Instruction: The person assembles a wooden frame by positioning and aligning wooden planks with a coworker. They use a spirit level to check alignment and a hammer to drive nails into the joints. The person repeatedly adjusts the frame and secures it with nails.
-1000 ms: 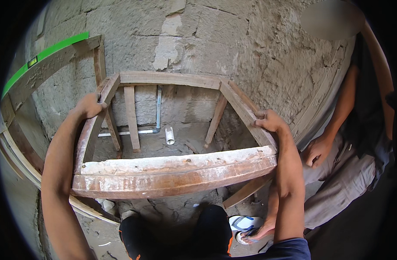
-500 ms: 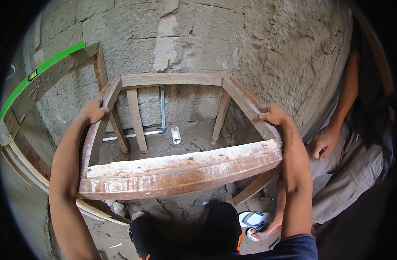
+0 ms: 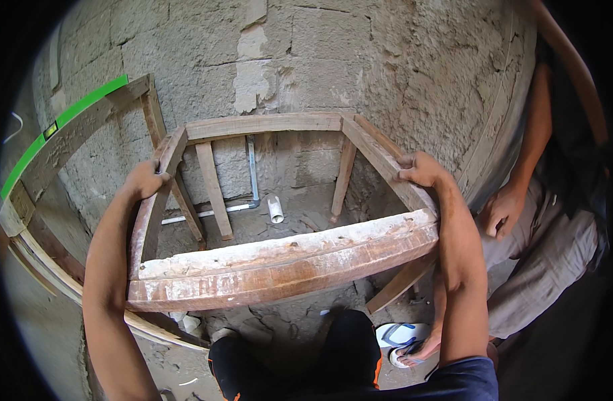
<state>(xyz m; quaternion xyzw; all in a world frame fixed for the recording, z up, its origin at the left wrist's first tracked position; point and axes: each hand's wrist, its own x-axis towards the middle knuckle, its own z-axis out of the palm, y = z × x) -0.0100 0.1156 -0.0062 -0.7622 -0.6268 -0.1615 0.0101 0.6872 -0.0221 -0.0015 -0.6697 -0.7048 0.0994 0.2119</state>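
One wooden frame (image 3: 286, 264) near rough wall (image 3: 360, 67): left hand (image 3: 144, 179), fingers (image 3: 164, 178) clamped on left rail (image 3: 150, 217); right hand (image 3: 423, 170), fingers clamped on right rail (image 3: 380, 160).

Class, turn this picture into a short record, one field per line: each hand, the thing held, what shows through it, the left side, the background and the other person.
Left hand: grips the left rail of a weathered, four-sided wooden frame
Right hand: grips its right rail
Frame surface: near rail whitish on top, brown in front
Seen through frame: short white plastic pipe
Left side: long green spirit level along a second wooden frame
Background: rough grey block wall
Other person: co-worker's hand near grey cloth trousers
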